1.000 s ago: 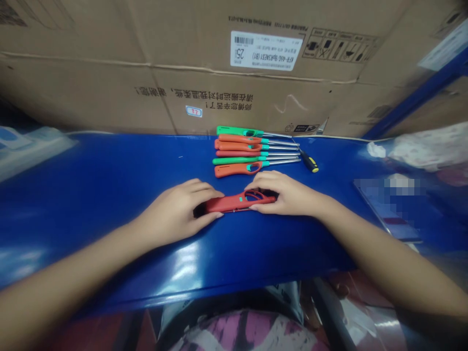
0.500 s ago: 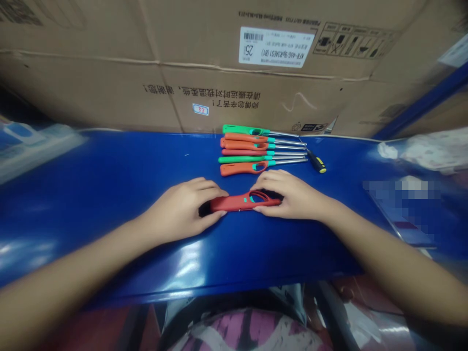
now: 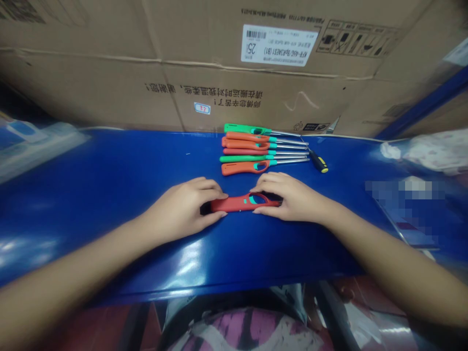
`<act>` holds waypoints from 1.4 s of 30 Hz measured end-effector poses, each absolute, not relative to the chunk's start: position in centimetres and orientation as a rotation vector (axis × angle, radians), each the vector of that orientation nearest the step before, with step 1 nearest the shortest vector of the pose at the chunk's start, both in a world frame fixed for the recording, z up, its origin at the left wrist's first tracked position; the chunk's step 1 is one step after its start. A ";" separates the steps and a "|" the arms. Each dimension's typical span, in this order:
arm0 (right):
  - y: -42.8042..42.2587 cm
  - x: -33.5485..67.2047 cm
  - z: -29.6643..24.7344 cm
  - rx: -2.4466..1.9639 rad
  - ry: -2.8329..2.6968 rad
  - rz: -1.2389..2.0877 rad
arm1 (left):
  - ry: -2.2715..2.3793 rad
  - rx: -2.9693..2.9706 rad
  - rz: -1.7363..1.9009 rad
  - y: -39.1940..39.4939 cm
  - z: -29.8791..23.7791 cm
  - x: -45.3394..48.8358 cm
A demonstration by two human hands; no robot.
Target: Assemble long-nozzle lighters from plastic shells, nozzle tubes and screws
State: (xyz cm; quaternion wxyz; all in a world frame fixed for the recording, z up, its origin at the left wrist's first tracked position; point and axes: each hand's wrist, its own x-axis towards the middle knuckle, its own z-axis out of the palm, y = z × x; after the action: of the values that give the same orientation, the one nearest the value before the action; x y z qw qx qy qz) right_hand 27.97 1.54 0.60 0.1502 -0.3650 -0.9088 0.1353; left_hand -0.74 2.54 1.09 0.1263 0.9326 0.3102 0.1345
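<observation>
A red lighter body [image 3: 238, 203] with a trigger opening and turquoise parts lies level between my hands, just above or on the blue table. My left hand [image 3: 193, 204] grips its left end between thumb and fingers. At the trigger end, my right hand [image 3: 281, 197] pinches it from both edges, and that end is partly hidden under the palm. Beyond my hands several long-necked lighters lie in a row: a green one [image 3: 243, 128] at the back, an orange one [image 3: 241, 167] at the front, each with a metal tube pointing right.
A screwdriver [image 3: 320, 163] with a black and yellow handle lies right of the lighter tubes. A large cardboard box [image 3: 120, 97] stands along the back edge of the blue table [image 3: 127, 161]. White wrapped stuff [image 3: 435, 148] sits at the right, a clear plastic item [image 3: 44, 146] at the left.
Both hands keep hold of the red lighter body in nearly the same place. The two edges along its bottom look closer together now. The view has shifted very slightly.
</observation>
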 end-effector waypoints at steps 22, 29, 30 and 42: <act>0.6 27.7 0.6 -0.757 -2.447 -0.044 | 0.768 2.811 0.702 2.0 0.9 -0.7; 0.7 27.1 0.7 -0.787 -2.463 -0.063 | 0.782 2.770 0.691 1.8 0.8 -0.4; 0.6 27.0 0.8 -0.790 -2.470 -0.077 | 0.785 2.762 0.692 1.6 0.8 -0.3; 0.7 27.0 1.3 -0.871 -2.545 -0.107 | 0.897 1.363 0.629 1.0 0.2 1.7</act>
State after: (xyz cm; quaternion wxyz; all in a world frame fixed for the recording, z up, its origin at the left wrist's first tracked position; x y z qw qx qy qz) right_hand 27.01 0.72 1.33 0.2228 -0.3153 -0.9217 -0.0387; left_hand 1.66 1.00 0.18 0.6417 0.5978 0.3935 0.2758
